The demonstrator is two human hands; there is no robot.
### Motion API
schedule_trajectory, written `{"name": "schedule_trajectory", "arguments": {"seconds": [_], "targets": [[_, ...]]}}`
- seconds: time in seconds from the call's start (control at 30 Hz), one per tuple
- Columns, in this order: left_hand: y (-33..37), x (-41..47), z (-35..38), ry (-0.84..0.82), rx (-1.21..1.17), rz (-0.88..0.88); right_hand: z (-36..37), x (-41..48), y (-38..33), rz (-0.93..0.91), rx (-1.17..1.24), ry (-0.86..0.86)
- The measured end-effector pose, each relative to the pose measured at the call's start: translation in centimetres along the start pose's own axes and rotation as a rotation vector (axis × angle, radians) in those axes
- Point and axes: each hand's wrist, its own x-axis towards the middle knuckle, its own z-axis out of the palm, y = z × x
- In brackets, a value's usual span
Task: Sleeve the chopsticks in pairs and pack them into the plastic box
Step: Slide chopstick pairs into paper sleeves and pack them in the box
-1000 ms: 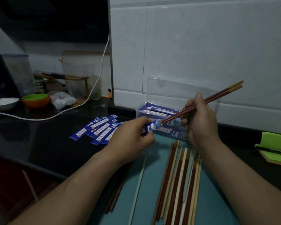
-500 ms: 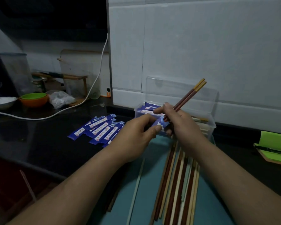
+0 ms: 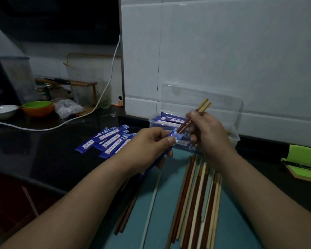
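On the counter (image 3: 43, 159), chopsticks (image 3: 196, 203) cover a teal mat (image 3: 169, 203).

I see: blue sleeves (image 3: 108, 141), white patterned label strip, left of clear box (image 3: 237, 139); held chopsticks (image 3: 184, 125) red-brown, yellow tops; teal mat (image 3: 166, 194); black worktop (image 3: 52, 150).

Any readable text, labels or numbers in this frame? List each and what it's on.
Loose sleeves: white strips with print, too blurred to read.
Boxed sleeves: same strips, too blurred to read.
Held sleeve, chopsticks: no legible print.
Nothing else legible.
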Motion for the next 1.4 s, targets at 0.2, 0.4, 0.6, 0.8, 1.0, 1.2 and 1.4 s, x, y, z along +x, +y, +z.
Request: {"name": "schedule_trajectory", "arguments": {"seconds": [0.2, 0.4, 0.6, 0.8, 1.0, 1.2, 1.4], "targets": [[0.0, -0.1, 0.1, -0.047, 0.019, -0.015, -1.6, 0.4, -0.5, -0.147, -0.125, 0.199], [0.2, -0.2, -0.1, -0.041, 0.057, -0.009, -0.8, 0.4, -0.1, -0.147, -0.143, 0.219], [-0.3, 0.2, 0.0, -0.011, 0.096, 0.03, -1.1, 0.5, -0.2, -0.074, -0.097, 0.123], [-1.8, 1.4, -0.9, 0.415, 0.32, 0.241, -2.8, 1.8, -1.2, -0.134, -0.007, 0.423], [-1.8, 1.4, -1.0, 0.489, 0.279, 0.2, -5.0, 2.5, -1.5, -0.158, -0.176, 0.63], [-1.7, 1.4, -0.7, 0.473, 0.294, 0.18, -5.2, 2.0, -0.7, -0.074, -0.685, 0.555], [-1.7, 1.2, -0.6, 0.431, 0.28, 0.165, -5.8, 2.2, 0.4, -0.04, -0.981, 0.532]]}}
